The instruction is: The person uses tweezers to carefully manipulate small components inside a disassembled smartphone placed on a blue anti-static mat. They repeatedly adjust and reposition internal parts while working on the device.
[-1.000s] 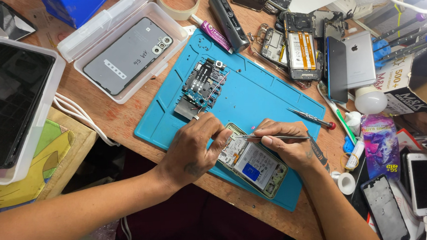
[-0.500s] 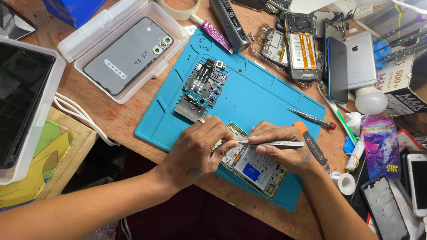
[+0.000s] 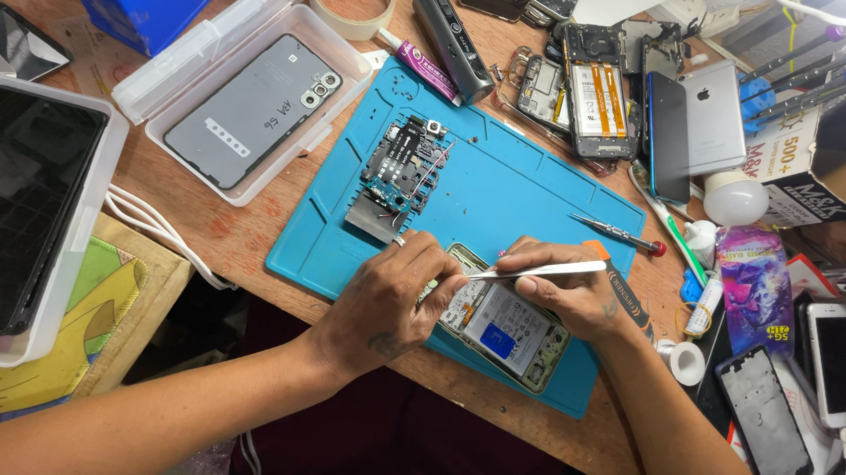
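The opened phone (image 3: 504, 326) lies at the near edge of the blue mat (image 3: 499, 188), close to the front edge of the surface (image 3: 214, 232); the left hand (image 3: 388, 304) rests on its upper end, fingers curled together against the frame; the right hand (image 3: 566, 292) is clamped on metal tweezers (image 3: 535, 270), tips over the phone's top. A circuit board (image 3: 399, 175) lies apart on the mat; bare mat stays open between board and red-tipped screwdriver (image 3: 616, 234).

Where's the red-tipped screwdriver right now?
In the head view, the screwdriver lies on the right part of the blue mat, just beyond the right hand and its tweezers, below the dark phone.
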